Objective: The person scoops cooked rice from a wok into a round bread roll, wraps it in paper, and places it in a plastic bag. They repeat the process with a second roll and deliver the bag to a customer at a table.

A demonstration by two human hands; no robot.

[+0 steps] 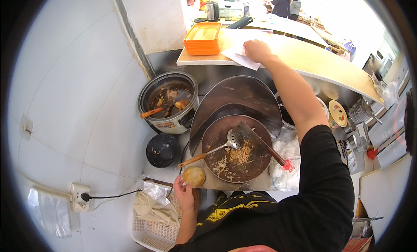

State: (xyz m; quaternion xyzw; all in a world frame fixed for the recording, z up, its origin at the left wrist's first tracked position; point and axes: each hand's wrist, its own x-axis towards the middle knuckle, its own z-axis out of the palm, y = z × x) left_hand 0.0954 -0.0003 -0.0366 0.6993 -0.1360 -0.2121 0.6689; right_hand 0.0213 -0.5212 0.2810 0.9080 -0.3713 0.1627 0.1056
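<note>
A round golden flatbread (194,177) is at the near edge of the worktop, its rim pinched by the fingers of my left hand (185,195). My right arm stretches far forward over the worktop. Up on the wooden counter, my right hand (258,51) is closed on white paper (241,58), part of which hangs past the counter edge. Between my arms is a round brown chopping board (213,163) with chopped filling (239,154) scattered on it. A slotted ladle (233,139) with a wooden handle and a cleaver (256,137) rest across the board.
Orange trays (202,39) stand stacked on the wooden counter (312,74). Left of the board are a cooker pot (167,97) of dark broth and a black bowl (162,150). A curved metal guard (234,91) rises behind it. White plastic bags (284,158) lie right; a white basket (152,229) sits below.
</note>
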